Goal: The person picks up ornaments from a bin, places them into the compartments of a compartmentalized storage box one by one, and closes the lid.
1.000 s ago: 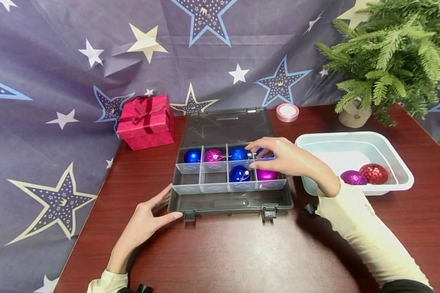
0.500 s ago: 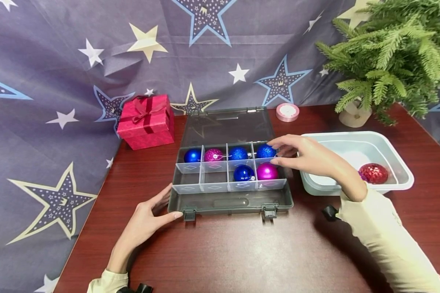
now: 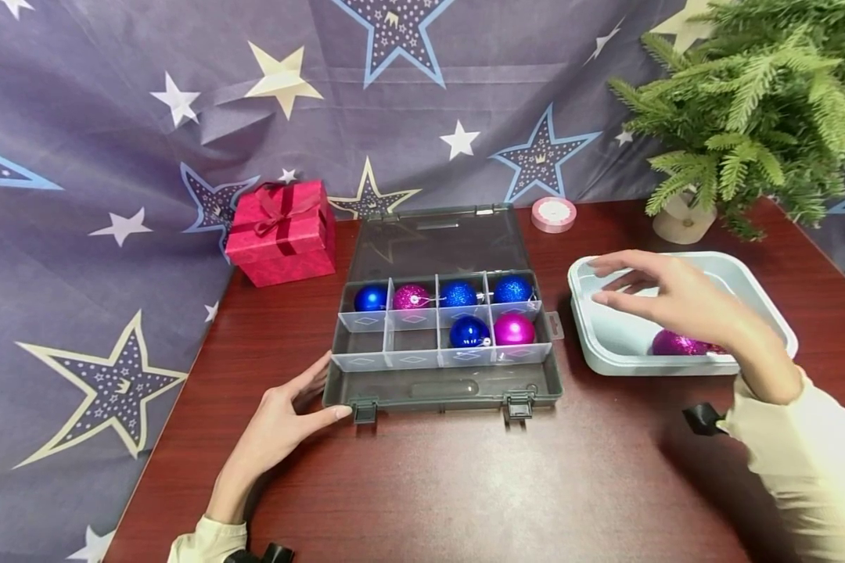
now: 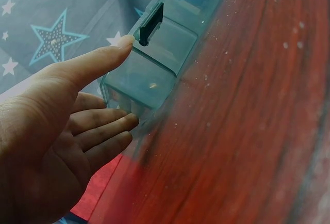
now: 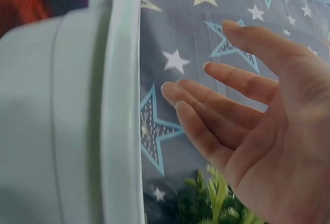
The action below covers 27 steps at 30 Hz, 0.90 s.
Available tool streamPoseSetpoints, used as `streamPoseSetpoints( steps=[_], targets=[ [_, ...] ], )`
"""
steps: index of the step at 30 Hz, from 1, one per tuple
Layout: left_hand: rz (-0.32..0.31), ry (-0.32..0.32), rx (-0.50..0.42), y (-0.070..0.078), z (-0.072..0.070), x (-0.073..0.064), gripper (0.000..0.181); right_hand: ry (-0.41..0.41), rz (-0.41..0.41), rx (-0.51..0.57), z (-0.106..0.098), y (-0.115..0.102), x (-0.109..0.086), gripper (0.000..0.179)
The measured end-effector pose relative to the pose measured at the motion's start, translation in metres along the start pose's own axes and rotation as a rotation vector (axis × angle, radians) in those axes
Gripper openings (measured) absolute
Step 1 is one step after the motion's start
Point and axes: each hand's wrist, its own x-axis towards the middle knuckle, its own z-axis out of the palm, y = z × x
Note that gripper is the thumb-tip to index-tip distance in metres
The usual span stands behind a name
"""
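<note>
In the head view a dark translucent organizer box (image 3: 394,389) lies with its lid (image 3: 444,242) folded back. Its rear row holds a matte blue bauble (image 3: 371,298), a pink glitter bauble (image 3: 411,298) and two blue glitter baubles (image 3: 512,289). In front sit a shiny blue bauble (image 3: 469,331) and a magenta bauble (image 3: 514,329); both front left compartments are bare. My left hand (image 3: 275,426) rests at the box's front left corner, thumb at the front edge, fingers along the side. My right hand (image 3: 683,297), fingers spread and holding nothing, hovers over the pale plastic tub (image 3: 583,328).
A purple glitter bauble (image 3: 678,342) lies in the tub, partly hidden, with red behind my wrist. At the back are a red gift box (image 3: 282,234), a pink ribbon roll (image 3: 553,214) and a small fir tree (image 3: 746,109). A starry cloth (image 3: 422,117) hangs behind.
My right hand has moved right, from the rear right compartments to above the tub. The shiny blue bauble has rolled slightly right in its compartment. My left hand has stayed put.
</note>
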Motion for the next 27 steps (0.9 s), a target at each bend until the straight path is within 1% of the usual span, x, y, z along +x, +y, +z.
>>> streamPoseSetpoints(
  steps=[3, 7, 10, 12, 15, 20, 23, 27],
  targets=[
    [0.005, 0.0, -0.009, 0.0, 0.0, 0.0, 0.083, -0.007, 0.025, -0.016, -0.007, 0.006, -0.008, 0.043],
    [0.005, 0.0, -0.015, -0.001, 0.0, 0.0, 0.083, -0.012, -0.023, -0.024, -0.013, 0.02, -0.017, 0.043],
    [0.004, -0.002, -0.015, -0.001, 0.0, 0.0, 0.083, -0.03, -0.009, -0.032, -0.018, 0.031, -0.025, 0.042],
    [0.003, -0.003, -0.011, -0.001, 0.0, 0.0, 0.083, -0.045, 0.039, -0.046, -0.022, 0.037, -0.031, 0.043],
    [0.0, -0.002, -0.007, -0.001, 0.0, 0.0, 0.083, -0.079, 0.132, -0.084, -0.028, 0.044, -0.039, 0.046],
    [-0.001, -0.004, -0.005, 0.0, 0.0, 0.0, 0.083, -0.116, 0.24, -0.166, -0.037, 0.051, -0.05, 0.05],
    [-0.005, -0.007, -0.006, 0.0, -0.001, 0.0, 0.083, -0.138, 0.262, -0.193, -0.041, 0.055, -0.055, 0.049],
    [-0.006, -0.008, -0.007, 0.0, -0.001, 0.0, 0.083, -0.174, 0.272, -0.234, -0.043, 0.06, -0.058, 0.048]
  ],
)
